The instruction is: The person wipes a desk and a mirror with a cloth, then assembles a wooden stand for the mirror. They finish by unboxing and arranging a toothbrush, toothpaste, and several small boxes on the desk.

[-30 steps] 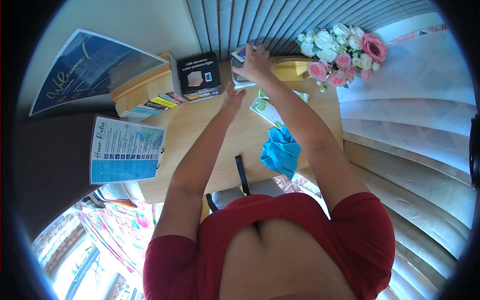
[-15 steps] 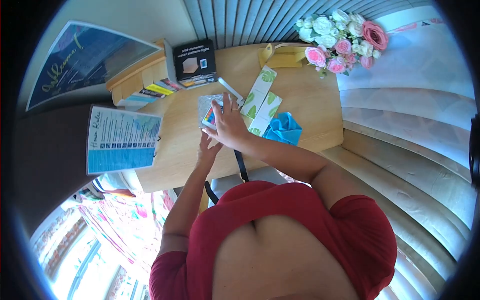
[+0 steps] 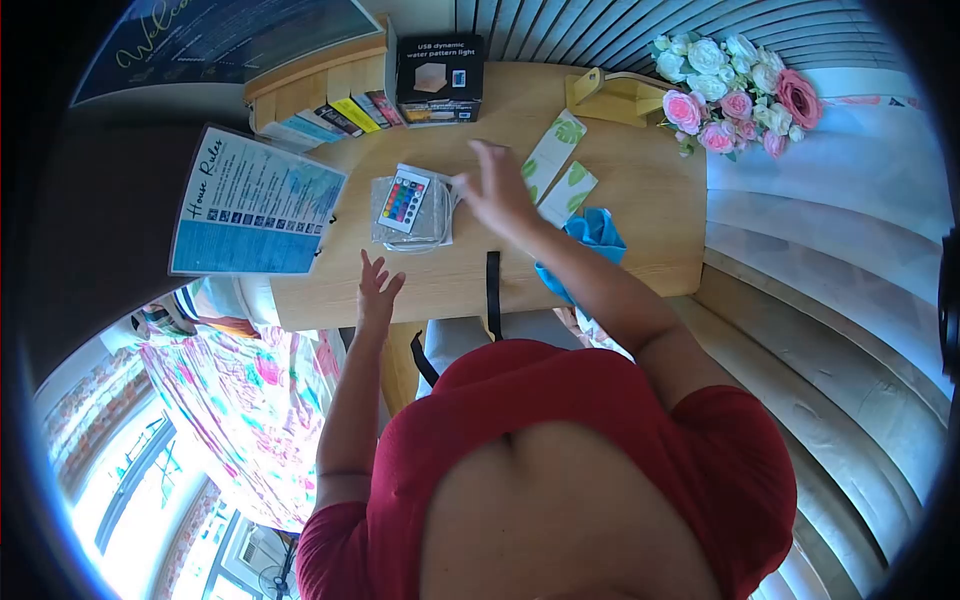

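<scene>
A white remote [image 3: 404,200] with rows of coloured buttons lies on top of a clear plastic-wrapped packet [image 3: 430,222] on the wooden table. My left hand [image 3: 377,292] hovers just below the packet, fingers apart and holding nothing. To the packet's right, my right hand [image 3: 498,190] is slightly blurred, with its thumb and fingers spread. Its thumb is close to a pale edge beside the packet. Right of that hand lie two white cards with green leaves, a longer card [image 3: 552,155] and a shorter card [image 3: 568,194]. My right forearm partly covers a crumpled blue cloth [image 3: 597,232].
Behind the packet stands a black "USB dynamic water pattern light" box [image 3: 440,82], beside a row of books [image 3: 345,112]. A "House Rules" sheet [image 3: 255,205] is at the left. A yellow stand [image 3: 615,98] and flowers [image 3: 735,95] occupy the far right.
The remote and packet have shifted left across the table. Both hands have come off them, the right moving right and the left dropping nearer me. The camera view has tilted.
</scene>
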The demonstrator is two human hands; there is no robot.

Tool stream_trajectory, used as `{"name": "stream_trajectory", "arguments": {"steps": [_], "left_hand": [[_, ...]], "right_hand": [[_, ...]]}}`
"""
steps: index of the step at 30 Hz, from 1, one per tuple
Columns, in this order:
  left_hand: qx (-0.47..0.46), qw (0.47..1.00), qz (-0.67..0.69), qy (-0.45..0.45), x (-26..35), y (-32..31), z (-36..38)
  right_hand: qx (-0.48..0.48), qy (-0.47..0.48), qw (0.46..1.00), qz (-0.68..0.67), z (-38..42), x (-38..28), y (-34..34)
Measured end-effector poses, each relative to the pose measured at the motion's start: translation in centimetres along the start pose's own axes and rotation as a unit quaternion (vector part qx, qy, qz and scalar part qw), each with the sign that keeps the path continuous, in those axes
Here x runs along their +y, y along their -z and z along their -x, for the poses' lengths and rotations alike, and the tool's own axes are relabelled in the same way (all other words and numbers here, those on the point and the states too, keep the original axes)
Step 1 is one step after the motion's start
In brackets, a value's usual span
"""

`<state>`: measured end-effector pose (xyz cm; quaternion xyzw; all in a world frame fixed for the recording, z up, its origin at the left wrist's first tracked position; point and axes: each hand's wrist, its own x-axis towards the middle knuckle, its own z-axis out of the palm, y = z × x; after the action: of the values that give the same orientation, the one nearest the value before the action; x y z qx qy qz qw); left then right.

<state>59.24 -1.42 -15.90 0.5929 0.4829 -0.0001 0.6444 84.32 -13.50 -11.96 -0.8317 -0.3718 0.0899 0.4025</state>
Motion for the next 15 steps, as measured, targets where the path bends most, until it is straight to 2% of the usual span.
{"name": "stream_trajectory", "arguments": {"steps": [1,2,3,5,6,8,9,11,12,13,14,15], "left_hand": [[0.0,1.0,0.022,0.02,-0.3,0.3,-0.3],[-0.001,1.0,0.021,0.021,-0.9,0.7,-1.1],[-0.008,0.999,0.05,0.0,-1.4,1.0,-2.6],[-0.01,0.997,0.078,-0.019,-0.6,1.3,-5.2],[-0.029,0.998,0.061,-0.009,1.1,1.4,-6.4],[-0.047,0.998,0.044,0.003,2.7,1.2,-7.8],[-0.072,0.996,0.052,-0.008,3.0,1.3,-8.1],[-0.092,0.994,0.059,-0.019,3.9,1.5,-7.6],[-0.07,0.993,0.087,0.024,4.7,0.8,-6.8],[-0.049,0.99,0.114,0.067,5.3,0.3,-6.1],[-0.046,0.99,0.114,0.068,5.4,0.2,-6.2],[-0.079,0.984,0.138,0.078,5.4,0.1,-6.6]], "right_hand": [[0.003,-0.05,0.997,0.053,0.5,2.7,-0.3],[-0.096,-0.171,0.98,0.034,0.6,4.6,-0.1],[-0.097,-0.173,0.98,0.034,0.6,6.2,-1.2],[-0.215,-0.284,0.925,-0.13,0.8,8.7,-3.9],[-0.216,-0.284,0.925,-0.131,1.0,8.8,-5.0],[-0.135,-0.101,0.985,-0.044,0.9,7.9,-6.5],[-0.138,-0.101,0.984,-0.046,0.8,7.4,-6.5],[0.066,0.067,0.995,-0.041,0.8,5.8,-6.5],[0.063,0.069,0.995,-0.045,1.2,5.7,-7.1],[-0.026,-0.032,0.997,-0.061,1.8,5.5,-7.6],[-0.113,-0.131,0.982,-0.074,2.3,5.3,-8.1],[-0.114,-0.131,0.982,-0.075,2.5,4.0,-8.0]]}}
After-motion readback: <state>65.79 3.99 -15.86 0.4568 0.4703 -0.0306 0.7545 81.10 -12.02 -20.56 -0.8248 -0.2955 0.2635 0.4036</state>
